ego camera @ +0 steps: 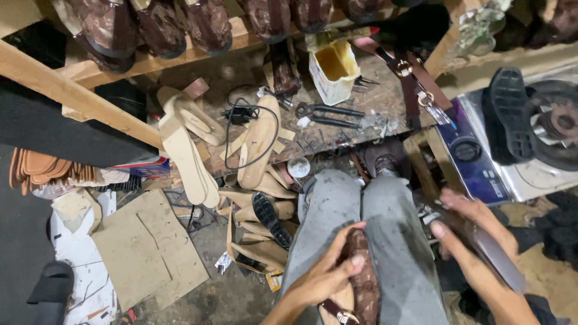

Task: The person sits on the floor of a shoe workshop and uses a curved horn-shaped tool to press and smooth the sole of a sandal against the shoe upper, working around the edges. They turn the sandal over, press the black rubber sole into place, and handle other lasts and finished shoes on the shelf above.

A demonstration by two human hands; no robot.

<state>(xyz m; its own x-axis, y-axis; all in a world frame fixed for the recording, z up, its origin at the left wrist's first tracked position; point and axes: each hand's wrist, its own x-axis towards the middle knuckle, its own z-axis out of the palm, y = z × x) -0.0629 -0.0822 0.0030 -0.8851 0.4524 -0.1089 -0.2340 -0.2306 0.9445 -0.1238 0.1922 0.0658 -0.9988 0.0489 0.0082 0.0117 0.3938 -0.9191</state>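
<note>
While left hand [328, 274] grips sandal [361, 283], soles [192, 150] nearby

Leather, wood and worn cloth, mostly matt from where I watch.

My left hand [328, 274] grips a sandal [360, 283] with a brown patterned upper, probably textured leather, and a shiny metal buckle. My right hand [475, 241] holds a dark smooth strap [481, 241]. My trousers [361, 222] are dusty grey cloth. I see pale matt insoles [186, 153], rough wooden bench [337, 129], steel pliers [328, 114], grimy plastic tub [334, 69].
</note>
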